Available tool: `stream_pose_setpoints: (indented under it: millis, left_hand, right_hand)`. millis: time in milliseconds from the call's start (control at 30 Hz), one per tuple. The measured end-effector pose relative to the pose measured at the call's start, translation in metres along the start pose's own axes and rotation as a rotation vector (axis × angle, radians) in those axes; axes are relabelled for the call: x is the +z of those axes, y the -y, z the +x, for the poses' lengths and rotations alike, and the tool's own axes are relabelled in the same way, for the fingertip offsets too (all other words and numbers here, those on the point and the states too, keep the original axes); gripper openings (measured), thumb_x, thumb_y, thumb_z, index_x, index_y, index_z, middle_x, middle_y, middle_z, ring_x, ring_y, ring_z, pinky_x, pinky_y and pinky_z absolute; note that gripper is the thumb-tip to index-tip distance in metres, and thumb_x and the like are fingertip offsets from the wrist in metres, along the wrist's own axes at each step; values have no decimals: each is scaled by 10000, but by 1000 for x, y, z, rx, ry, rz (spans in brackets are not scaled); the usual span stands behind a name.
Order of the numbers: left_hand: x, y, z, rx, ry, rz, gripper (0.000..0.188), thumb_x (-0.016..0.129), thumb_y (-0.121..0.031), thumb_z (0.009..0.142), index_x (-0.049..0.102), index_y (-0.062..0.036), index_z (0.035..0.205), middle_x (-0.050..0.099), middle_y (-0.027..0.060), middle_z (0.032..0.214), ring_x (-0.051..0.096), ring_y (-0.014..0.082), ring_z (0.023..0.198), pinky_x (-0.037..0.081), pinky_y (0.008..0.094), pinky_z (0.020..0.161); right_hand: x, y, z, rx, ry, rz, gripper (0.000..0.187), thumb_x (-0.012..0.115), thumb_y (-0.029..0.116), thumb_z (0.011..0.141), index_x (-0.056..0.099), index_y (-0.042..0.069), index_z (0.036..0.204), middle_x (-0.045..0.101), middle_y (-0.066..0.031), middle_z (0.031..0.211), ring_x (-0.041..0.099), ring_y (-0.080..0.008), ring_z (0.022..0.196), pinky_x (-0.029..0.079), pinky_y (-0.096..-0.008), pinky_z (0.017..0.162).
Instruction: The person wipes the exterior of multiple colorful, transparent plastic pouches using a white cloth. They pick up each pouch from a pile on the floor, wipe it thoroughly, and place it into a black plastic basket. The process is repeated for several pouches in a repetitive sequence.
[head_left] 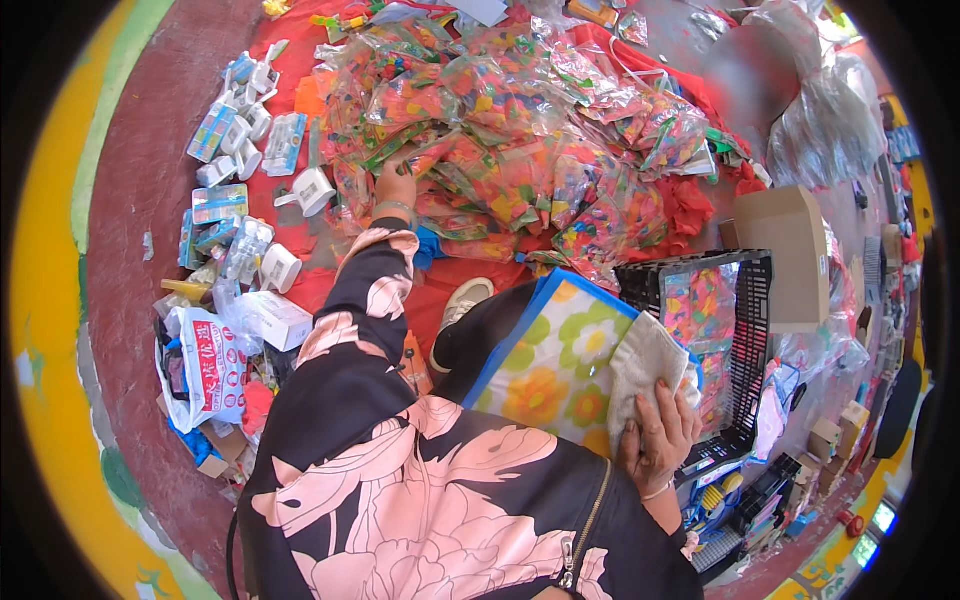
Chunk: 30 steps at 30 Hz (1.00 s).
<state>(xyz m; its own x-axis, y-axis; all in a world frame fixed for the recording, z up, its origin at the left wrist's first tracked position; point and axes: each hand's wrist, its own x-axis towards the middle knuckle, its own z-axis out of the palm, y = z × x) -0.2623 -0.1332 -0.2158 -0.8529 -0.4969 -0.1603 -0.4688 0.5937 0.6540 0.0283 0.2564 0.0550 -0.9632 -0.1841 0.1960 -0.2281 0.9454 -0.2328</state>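
Observation:
My left hand point(396, 187) reaches out to the near left edge of a large heap of clear plastic packets point(510, 130) with bright multicoloured contents. Its fingers are closed on the edge of one packet, partly hidden among the others. Across my lap lies a flower-patterned sheet or bag point(555, 350) with a blue border. On its right end sits a folded off-white cloth point(630, 375). My right hand point(660, 428) lies on this cloth with its fingers apart, pressing it rather than gripping it.
A black plastic crate point(755, 330) with more packets stands at my right, beside a cardboard box point(785, 260). White plastic gadgets point(313, 190) and blue boxes lie along the left. Nearer are a white-and-red carrier bag point(215, 370) and a white box point(275, 318). Red sheeting point(400, 300) lies under the heap.

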Motion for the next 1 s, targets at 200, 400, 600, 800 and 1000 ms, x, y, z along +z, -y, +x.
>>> stream_pose_setpoints:
  millis: [200, 400, 600, 800, 1000]
  left_hand:
    - [-44, 61, -3, -40, 146, -652, 378, 648, -21, 739, 536, 77, 1086, 578, 130, 1012, 599, 169, 735, 501, 267, 596]
    - [-108, 49, -57, 138, 79, -504, 340, 694, -218, 794, 619, 30, 1014, 624, 60, 831, 595, 155, 708, 479, 271, 619]
    - [-195, -18, -121, 154, 136, -729, 260, 594, -292, 896, 648, -37, 887, 589, -26, 675, 463, 46, 465, 386, 211, 429]
    - [-275, -110, -189, 261, 278, -1057, 235, 549, -303, 922, 615, -79, 949, 650, 7, 784, 555, 71, 507, 397, 179, 384]
    - [-324, -175, -239, 339, 548, -1238, 256, 499, -315, 944, 592, -91, 1028, 666, 3, 883, 622, 80, 690, 400, 168, 423]
  right_hand:
    - [-1, 8, -6, -17, -73, -3, 311, 621, 112, 718, 655, 94, 1027, 607, -135, 1160, 538, -314, 1098, 361, -400, 917]
    - [-2, 13, -13, -25, -144, 13, 319, 617, 129, 734, 664, 121, 1049, 610, -103, 1166, 548, -293, 1090, 364, -386, 911]
    - [1, 12, -21, -48, -203, 21, 290, 624, 131, 735, 668, 124, 1022, 614, -91, 1160, 541, -282, 1115, 364, -383, 902]
    - [0, 5, -33, -113, -347, 62, 242, 589, 9, 684, 677, 95, 893, 632, -88, 1120, 547, -275, 1126, 387, -378, 886]
    - [-15, -7, -46, -17, -378, 392, 239, 541, -73, 653, 666, 50, 816, 661, -82, 910, 608, -260, 930, 438, -355, 820]
